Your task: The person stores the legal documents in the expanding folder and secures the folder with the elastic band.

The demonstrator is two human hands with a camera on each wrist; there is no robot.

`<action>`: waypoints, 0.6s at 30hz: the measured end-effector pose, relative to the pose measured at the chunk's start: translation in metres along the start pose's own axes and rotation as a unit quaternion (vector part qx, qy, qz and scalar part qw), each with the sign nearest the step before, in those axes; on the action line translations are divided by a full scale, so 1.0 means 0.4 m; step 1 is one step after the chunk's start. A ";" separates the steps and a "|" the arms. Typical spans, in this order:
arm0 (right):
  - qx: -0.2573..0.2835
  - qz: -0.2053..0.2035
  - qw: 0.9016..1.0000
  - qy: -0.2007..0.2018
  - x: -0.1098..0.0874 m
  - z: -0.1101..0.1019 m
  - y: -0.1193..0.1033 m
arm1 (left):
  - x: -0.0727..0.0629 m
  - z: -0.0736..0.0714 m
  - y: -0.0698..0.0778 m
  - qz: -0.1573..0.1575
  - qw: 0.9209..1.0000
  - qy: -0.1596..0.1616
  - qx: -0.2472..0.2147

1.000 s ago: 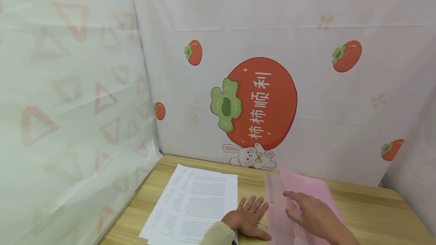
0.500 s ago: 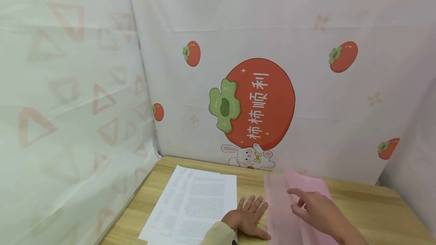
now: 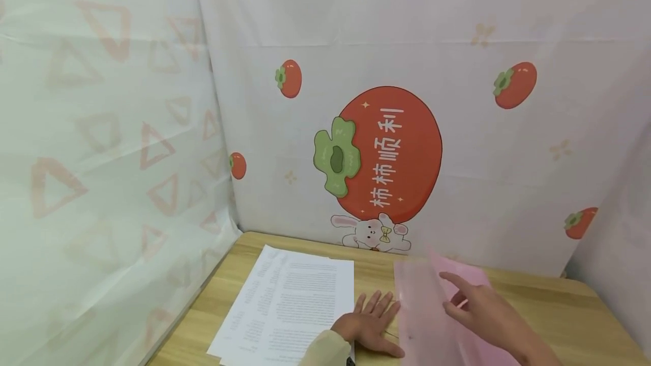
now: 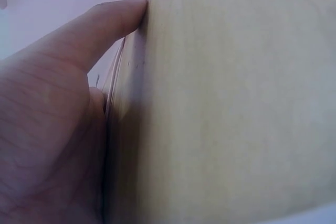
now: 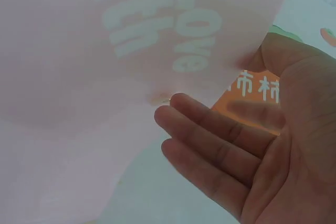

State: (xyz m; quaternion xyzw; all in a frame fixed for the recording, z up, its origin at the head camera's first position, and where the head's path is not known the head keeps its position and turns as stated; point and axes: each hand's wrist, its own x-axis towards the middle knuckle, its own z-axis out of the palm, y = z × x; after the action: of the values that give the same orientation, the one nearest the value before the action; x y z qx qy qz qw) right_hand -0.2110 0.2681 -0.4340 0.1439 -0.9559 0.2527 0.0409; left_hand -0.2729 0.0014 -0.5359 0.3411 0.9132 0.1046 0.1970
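A pink translucent plastic folder (image 3: 417, 304) lies on the wooden table, with one leaf (image 3: 460, 270) raised at the right. My right hand (image 3: 483, 309) is at that leaf, thumb and index finger spread apart. In the right wrist view the leaf (image 5: 94, 77) carries pale lettering with "Love"; several fingers (image 5: 210, 145) extend loosely beside it, while the thumb and index tips are partly hidden by it. My left hand (image 3: 373, 323) rests flat on the table, fingers spread, at the folder's left edge. In the left wrist view its thumb (image 4: 115, 17) reaches the pink edge.
Printed paper sheets (image 3: 290, 304) lie overlapping to the left of my left hand. Behind the wooden table (image 3: 564, 309) hangs a white cloth (image 3: 488, 146) with persimmon prints, and another patterned cloth (image 3: 122, 185) hangs along the left side.
My right hand has moved a little to the right, and the raised pink leaf has swung rightward with it, baring more of the folder. My left hand has stayed in place.
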 end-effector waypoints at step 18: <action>0.153 -0.018 0.983 -0.097 -0.002 -0.057 0.059 | -0.002 -0.001 0.000 0.000 1.000 -0.003 -0.004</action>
State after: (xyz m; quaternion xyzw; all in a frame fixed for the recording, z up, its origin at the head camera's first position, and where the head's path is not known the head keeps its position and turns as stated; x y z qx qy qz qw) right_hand -0.2171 0.2990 -0.4254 0.1892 -0.9028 0.3799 -0.0696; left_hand -0.2727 0.0008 -0.5352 0.3410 0.9121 0.1072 0.2009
